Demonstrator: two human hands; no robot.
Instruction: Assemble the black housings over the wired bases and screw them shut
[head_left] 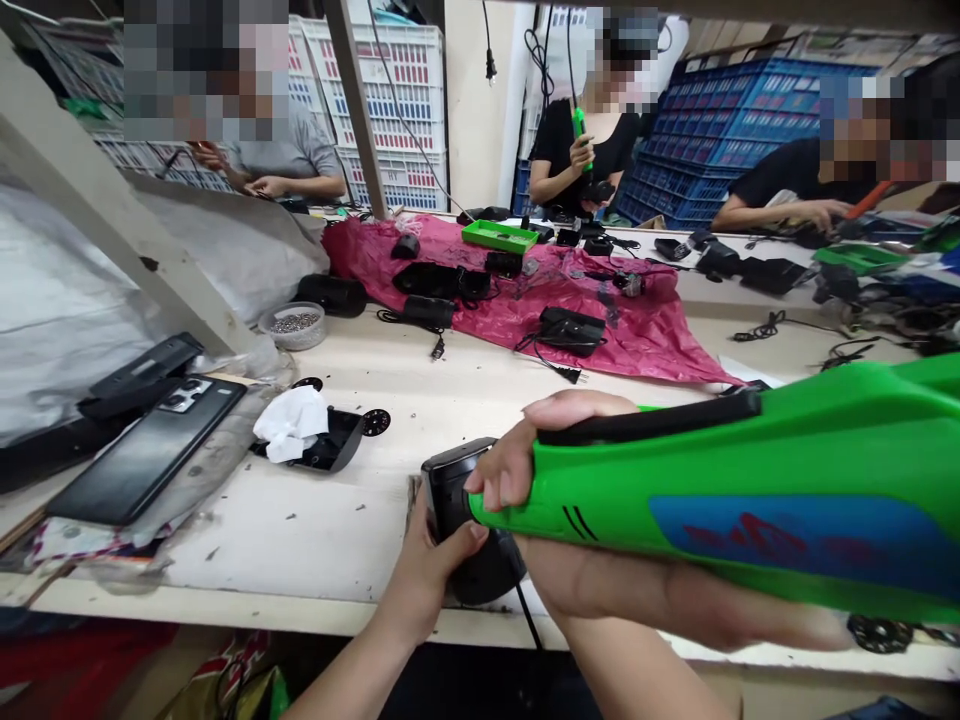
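My left hand grips a black plastic housing near the front edge of the table; my right hand clasps the green electric screwdriver, nose at the housing. On my feed, a tilted screwdriver could skid into my left thumb.

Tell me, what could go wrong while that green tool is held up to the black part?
The thumb of the left hand is close to the nose of the green tool, so a slip might hurt it. The black housing is held near the front edge of the bench and could drop if the grip loosens. A dark cord runs over that edge and might snag.
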